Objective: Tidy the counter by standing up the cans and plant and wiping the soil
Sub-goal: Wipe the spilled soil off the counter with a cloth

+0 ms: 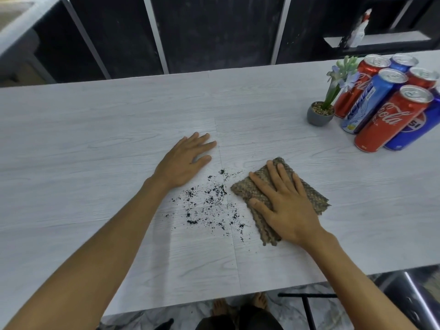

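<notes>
Dark soil crumbs (209, 206) lie scattered across the middle of the pale wood-grain counter (95, 144). My right hand (283, 203) presses flat on a folded brown woven cloth (314, 198) just right of the soil. Palm down, my left hand (183, 160) rests on the counter beyond the soil, fingers spread, holding nothing. At the far right several red and blue drink cans (390, 117) stand upright in a cluster. A small grey pot with a flowering plant (320, 113) stands upright to their left.
The counter's near edge (214, 298) runs across the bottom, with my feet on the floor below. A black stool frame (309, 306) stands under the right side. Dark cabinets (214, 32) rise behind the counter. A spray bottle (359, 29) sits on a shelf at the back right.
</notes>
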Motion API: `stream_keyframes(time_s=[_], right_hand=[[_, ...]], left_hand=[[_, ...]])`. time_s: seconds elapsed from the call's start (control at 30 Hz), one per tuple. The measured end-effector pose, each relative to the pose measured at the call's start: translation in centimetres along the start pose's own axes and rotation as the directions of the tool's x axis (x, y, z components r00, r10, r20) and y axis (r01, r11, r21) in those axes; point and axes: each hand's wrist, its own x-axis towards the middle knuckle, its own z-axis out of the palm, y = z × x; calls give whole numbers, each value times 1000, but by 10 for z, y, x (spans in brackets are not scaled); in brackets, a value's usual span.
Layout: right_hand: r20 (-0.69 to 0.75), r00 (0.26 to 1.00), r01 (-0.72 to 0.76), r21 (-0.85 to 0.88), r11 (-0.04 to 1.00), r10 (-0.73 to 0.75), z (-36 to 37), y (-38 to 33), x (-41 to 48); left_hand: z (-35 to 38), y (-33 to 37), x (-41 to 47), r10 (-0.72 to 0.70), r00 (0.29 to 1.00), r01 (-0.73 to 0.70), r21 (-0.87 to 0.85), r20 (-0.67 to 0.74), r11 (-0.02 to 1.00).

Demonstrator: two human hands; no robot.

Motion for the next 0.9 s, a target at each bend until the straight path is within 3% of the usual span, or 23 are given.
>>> stream_keyframes(time_s=[0.13, 0.23, 0.3, 0.43, 0.57, 0.8, 0.9], right_hand=[[-110, 992, -37, 182, 983, 58, 1, -5, 18], [-5, 998, -55, 522, 851, 68, -21, -18, 36], [90, 995, -93, 619, 780, 48, -29, -25, 45], [149, 981, 58, 364, 930, -120, -14, -33, 61], [119, 984, 116, 123, 986, -130, 2, -31, 61], [40, 999, -27, -20, 999, 28, 8, -34, 70], [46, 999, 20, -13, 1000, -19, 12, -41, 60]], left_hand=[[-8, 0, -3, -25, 999, 27, -106, 25, 994], [-13, -6, -14, -41, 999, 41, -121, 8, 992], [-15, -12, -24, -47, 999, 47, -119, -1, 992], [-13, -15, -35, -54, 999, 54, -82, -2, 995], [-10, -12, -36, -33, 999, 33, -22, -2, 999], [-9, -12, -36, -19, 1000, 19, 32, 11, 999], [-9, -13, -36, -20, 1000, 19, 22, 9, 1000]])
